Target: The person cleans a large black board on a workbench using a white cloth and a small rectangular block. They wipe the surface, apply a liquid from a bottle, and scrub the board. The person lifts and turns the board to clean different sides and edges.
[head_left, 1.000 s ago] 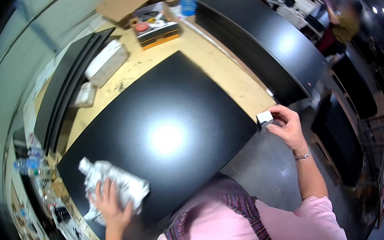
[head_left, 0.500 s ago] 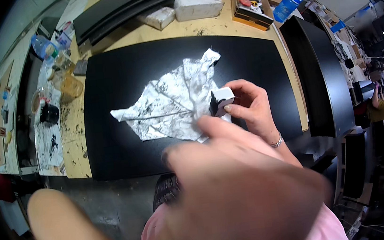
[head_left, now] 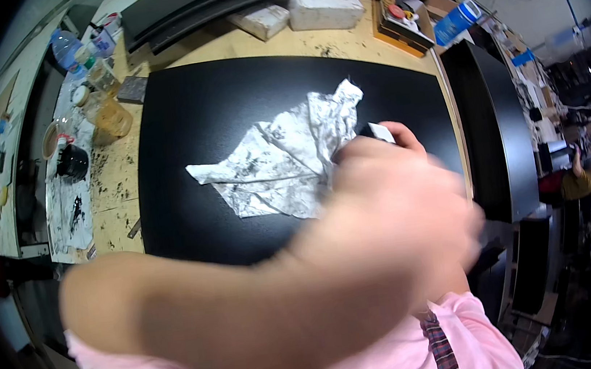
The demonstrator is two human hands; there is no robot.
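Note:
A crumpled white cloth [head_left: 271, 162], smudged with black, lies on a flat black panel [head_left: 191, 101]. Just right of the cloth my right hand [head_left: 405, 135] is closed on a small white block [head_left: 381, 132] with a black face; most of that hand is hidden. My left hand [head_left: 399, 202], blurred by motion, reaches across from the left in front of the right hand and covers part of the block. Its fingers are too smeared to show whether they hold anything.
Behind the panel are long dark strips [head_left: 217, 7], white wrapped blocks [head_left: 325, 10] and an open box of small items [head_left: 401, 19]. Bottles and jars [head_left: 109, 114] crowd the left side. A black open cabinet [head_left: 482, 127] stands at right; another person [head_left: 578, 181] is farther off.
My left hand has swung up and right, now covering much of the right hand and block. The whole view has shifted slightly; the cloth stays on the panel.

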